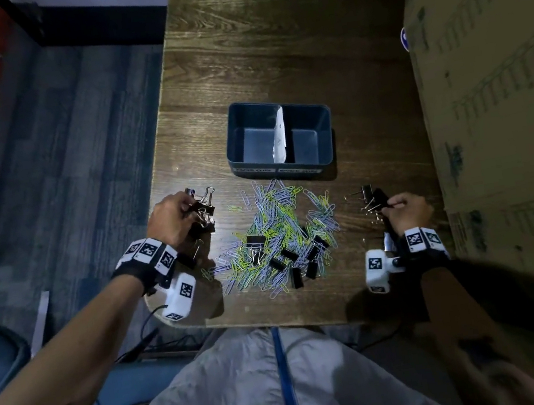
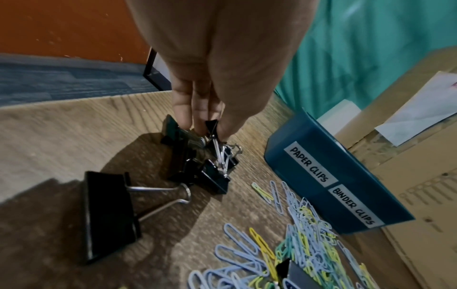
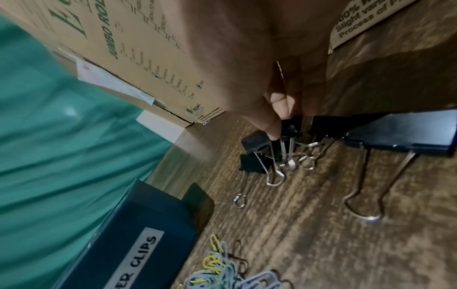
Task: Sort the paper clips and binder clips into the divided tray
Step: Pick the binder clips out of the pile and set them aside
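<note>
A dark blue tray [image 1: 239, 144] with a white paper divider stands at mid-table; both halves look bare. Its front [image 2: 321, 176] carries the labels PAPER CLIPS and BINDER CLIPS. In front of it lies a heap of blue, yellow and green paper clips [image 1: 280, 231] with several black binder clips [image 1: 288, 261] mixed in. My left hand [image 1: 190, 210] is left of the heap, and its fingertips [image 2: 230, 125] pinch a small black binder clip [image 2: 212, 125] atop a cluster. My right hand [image 1: 389, 206] is right of the heap, pinching small binder clips [image 3: 288, 130] from another cluster [image 3: 257, 156].
A large binder clip [image 2: 108, 215] lies near my left wrist, another [image 3: 400, 135] by my right hand. A tall cardboard box [image 1: 492, 99] walls the table's right side. The table's left edge [image 1: 160, 149] drops to a blue floor. The far tabletop [image 1: 270, 45] is bare wood.
</note>
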`<control>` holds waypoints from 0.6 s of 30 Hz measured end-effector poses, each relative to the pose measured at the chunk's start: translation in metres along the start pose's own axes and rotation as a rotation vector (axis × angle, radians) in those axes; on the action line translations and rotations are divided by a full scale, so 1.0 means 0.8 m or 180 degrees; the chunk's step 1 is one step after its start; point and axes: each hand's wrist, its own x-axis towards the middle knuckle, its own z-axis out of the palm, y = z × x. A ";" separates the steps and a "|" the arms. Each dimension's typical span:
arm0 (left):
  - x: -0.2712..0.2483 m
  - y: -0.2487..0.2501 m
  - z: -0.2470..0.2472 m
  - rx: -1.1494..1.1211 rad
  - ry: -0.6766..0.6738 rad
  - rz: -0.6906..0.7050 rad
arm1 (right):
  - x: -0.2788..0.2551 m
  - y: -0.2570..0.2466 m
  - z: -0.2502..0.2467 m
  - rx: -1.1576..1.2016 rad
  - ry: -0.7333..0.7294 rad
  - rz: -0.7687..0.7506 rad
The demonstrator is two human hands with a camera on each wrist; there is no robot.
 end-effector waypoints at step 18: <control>-0.130 -0.007 0.046 0.1189 -0.1325 0.0378 | -0.111 0.012 0.047 -0.0808 -0.1815 -0.1230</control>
